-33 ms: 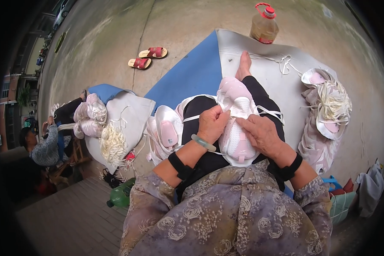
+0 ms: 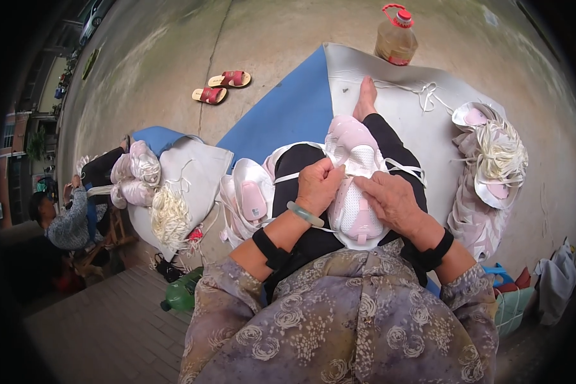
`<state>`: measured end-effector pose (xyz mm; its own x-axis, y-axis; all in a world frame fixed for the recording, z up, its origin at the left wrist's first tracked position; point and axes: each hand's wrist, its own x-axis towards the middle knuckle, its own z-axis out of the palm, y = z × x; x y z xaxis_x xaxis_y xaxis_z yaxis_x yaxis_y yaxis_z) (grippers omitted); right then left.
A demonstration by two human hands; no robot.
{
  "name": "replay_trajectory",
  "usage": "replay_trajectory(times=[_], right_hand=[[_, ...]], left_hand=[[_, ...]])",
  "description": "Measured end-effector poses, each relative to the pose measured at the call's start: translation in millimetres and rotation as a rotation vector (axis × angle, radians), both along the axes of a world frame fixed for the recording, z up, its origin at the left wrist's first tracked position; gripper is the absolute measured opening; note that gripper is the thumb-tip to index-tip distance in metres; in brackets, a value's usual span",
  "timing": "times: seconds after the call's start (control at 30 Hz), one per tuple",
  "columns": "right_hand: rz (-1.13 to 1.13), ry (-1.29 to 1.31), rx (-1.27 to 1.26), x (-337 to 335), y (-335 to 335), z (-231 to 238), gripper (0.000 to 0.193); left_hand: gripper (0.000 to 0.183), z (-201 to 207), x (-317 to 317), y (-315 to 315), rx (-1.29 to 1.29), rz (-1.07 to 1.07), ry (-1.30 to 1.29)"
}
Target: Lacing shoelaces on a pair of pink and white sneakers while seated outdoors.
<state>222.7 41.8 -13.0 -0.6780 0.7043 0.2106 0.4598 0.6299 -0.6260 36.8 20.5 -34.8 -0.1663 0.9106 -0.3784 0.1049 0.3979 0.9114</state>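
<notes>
free: blue mat (image 2: 288,105) ahead-left | in way: pink uppers (image 2: 357,208) between legs, lace bundle (image 2: 502,152) far right

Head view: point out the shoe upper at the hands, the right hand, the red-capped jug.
Shoe upper (image 2: 348,206): head view, on its white mesh.
Right hand (image 2: 395,203): head view, on its back.
Red-capped jug (image 2: 395,43): head view, on its body.

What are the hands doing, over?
Left hand, right hand: both at pink-and-white shoe upper. Fingers hide the exact grip. Nothing else seen in front.
</notes>
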Motion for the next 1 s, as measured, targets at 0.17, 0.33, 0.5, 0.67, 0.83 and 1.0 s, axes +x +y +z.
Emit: replay_trajectory(times=[0.17,0.33,0.5,0.67,0.83,1.0], right_hand=[[0.003,0.028,-0.039,2,2,-4,0.031],[0.004,0.049,-0.058,3,2,-11,0.032],[-0.016,0.083,-0.122,1,3,-16,0.03],[-0.053,0.09,-0.216,3,2,-13,0.026],[-0.061,0.121,-0.228,3,2,-13,0.026],[-0.072,0.119,-0.233,4,2,-16,0.025]], left_hand=[[0.025,-8,1,0,0.131,-0.023,0.171],[0.023,5,4,3,0.238,-0.131,0.342],[0.019,7,6,8,0.365,-0.262,0.541],[0.015,11,10,11,0.108,-0.232,0.51],[0.022,13,3,1,0.526,-0.307,0.747],[0.028,32,-2,-3,0.604,-0.548,0.853]])
